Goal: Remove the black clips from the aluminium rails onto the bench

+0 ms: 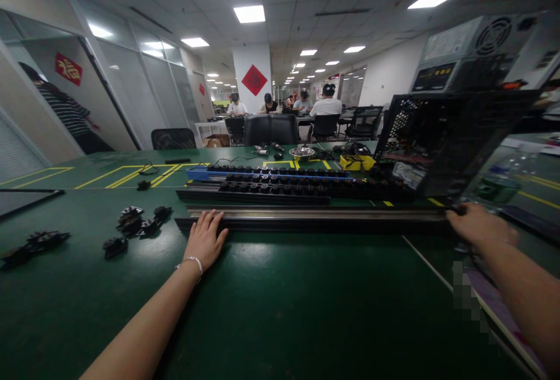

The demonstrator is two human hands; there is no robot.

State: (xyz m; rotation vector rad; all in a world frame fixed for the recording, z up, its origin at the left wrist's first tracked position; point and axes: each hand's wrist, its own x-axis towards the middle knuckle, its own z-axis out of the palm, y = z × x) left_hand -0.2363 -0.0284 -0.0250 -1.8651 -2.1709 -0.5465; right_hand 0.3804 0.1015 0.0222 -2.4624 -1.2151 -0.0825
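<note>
A long black rail (332, 221) with a shiny metal strip along its top lies crosswise on the green table. My left hand (205, 241) rests at its left end, fingers stretched out over the top edge. At the opposite end my right hand (479, 225) has its fingers closed around the rail's tip. Just behind lie more rails, a black one (201, 195) and a blue one (199, 175), with rows of small black parts (275, 187) along them. Loose black parts (131, 222) are scattered to the left of my left hand.
An opened computer case (455, 141) with a power supply (468, 45) on top stands at the right, beside a plastic bottle (499, 185). Farther back are a metal bowl (301, 154) and a yellow tray (357, 162). Several people sit at distant tables.
</note>
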